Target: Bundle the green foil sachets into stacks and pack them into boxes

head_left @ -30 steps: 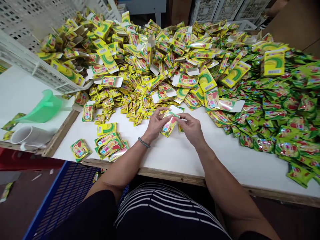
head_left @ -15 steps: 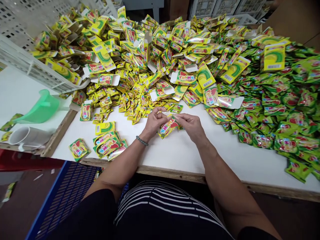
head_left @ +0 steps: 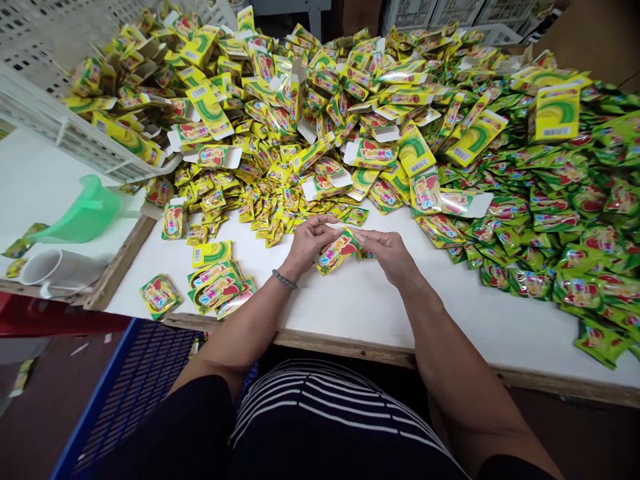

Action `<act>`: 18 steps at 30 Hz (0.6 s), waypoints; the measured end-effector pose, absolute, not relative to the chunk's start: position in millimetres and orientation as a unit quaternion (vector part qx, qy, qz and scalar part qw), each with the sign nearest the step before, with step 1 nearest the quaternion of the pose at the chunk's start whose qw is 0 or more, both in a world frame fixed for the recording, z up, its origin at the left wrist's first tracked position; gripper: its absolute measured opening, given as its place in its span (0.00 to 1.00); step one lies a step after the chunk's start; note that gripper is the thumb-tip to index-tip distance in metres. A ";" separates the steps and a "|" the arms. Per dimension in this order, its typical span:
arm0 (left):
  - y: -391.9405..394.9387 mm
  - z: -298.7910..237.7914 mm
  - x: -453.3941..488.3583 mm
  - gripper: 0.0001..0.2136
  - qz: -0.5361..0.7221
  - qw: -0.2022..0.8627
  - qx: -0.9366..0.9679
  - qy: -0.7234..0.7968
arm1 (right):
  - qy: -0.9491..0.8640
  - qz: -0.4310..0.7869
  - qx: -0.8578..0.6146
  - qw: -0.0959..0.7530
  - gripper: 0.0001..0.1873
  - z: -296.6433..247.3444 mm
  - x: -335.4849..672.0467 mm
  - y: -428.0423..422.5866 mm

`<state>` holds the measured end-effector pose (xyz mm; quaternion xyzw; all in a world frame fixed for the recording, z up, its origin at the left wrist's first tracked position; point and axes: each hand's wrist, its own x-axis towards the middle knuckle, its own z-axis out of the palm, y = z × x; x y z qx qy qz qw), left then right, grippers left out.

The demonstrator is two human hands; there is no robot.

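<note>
A small yellow and green candy box (head_left: 336, 255) with a red fruit picture is held over the white table. My left hand (head_left: 309, 245) grips its left side between thumb and fingers. My right hand (head_left: 389, 255) pinches at its upper right end, the fingers fairly straight and together. The box end under my fingertips is partly hidden. Past my hands lies a heap of small yellow wrapped packets (head_left: 270, 207). To the left, several filled-looking boxes (head_left: 217, 287) are stacked, with a single box (head_left: 160, 295) beside them.
Flattened and open boxes (head_left: 375, 87) pile up along the back. Green packets (head_left: 565, 227) cover the right side. At the left stand a white perforated crate (head_left: 85, 143), a green scoop (head_left: 83, 213) and a white mug (head_left: 63, 270). A blue basket (head_left: 125, 387) sits below the table edge.
The white flap at the box's upper end no longer shows, and that end looks closed. My right fingers have straightened along it. The whole view has shifted slightly.
</note>
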<state>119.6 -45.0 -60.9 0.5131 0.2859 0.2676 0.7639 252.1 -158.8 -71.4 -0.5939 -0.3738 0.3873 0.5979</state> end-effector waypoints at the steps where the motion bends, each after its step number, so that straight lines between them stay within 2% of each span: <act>1: -44.6 -60.7 119.4 0.24 0.277 0.764 0.506 0.289 | -0.384 0.374 -0.598 0.597 0.18 -70.8 247.6 -158.8; 8: -43.4 -61.1 118.1 0.24 0.297 0.757 0.492 0.312 | -0.442 0.180 -0.688 0.547 0.19 -69.1 214.7 -153.6; 12: -50.8 -57.5 123.5 0.22 0.294 0.745 0.509 0.317 | -0.444 0.169 -0.698 0.535 0.16 -71.3 228.6 -154.0; 15: -50.5 -39.2 117.0 0.19 0.193 0.698 0.618 0.307 | -0.400 0.148 -0.736 0.527 0.17 -75.3 252.0 -159.1; 18: -35.3 -6.8 83.9 0.15 0.066 0.567 0.772 0.280 | -0.344 0.104 -0.803 0.475 0.19 -83.1 276.8 -164.7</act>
